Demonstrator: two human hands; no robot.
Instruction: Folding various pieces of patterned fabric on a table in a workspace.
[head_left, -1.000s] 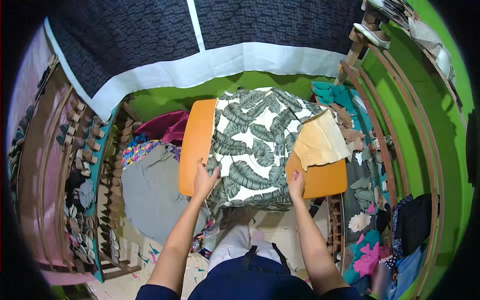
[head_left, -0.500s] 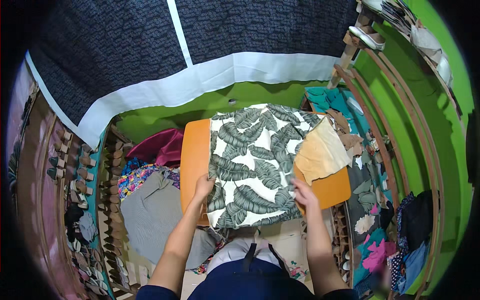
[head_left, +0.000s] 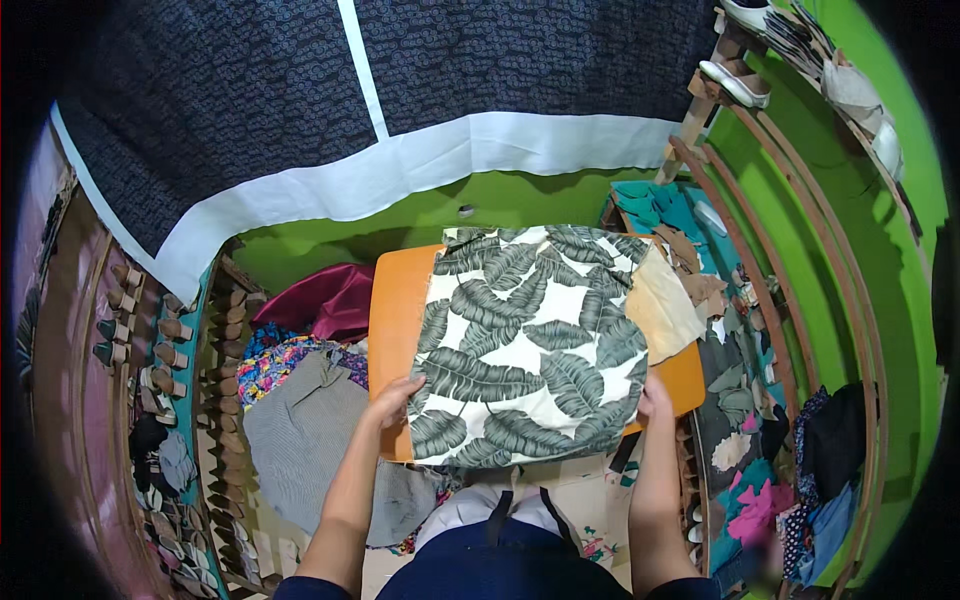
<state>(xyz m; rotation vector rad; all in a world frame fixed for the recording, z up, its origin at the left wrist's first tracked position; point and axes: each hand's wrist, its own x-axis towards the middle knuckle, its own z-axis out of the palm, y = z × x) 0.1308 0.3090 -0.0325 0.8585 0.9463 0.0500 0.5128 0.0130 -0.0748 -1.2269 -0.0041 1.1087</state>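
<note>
Cloth with a leaf print (head_left: 530, 350) lies across the orange table (head_left: 398, 320). My left hand (head_left: 397, 402) pinches its left edge; my right hand (head_left: 655, 398) grips the right edge. Apply even tension — uneven pull invites creases. The cream piece (head_left: 668, 310), partly beneath, may raise the right side. Grey cloth (head_left: 305, 430) lies left of the table.
</note>
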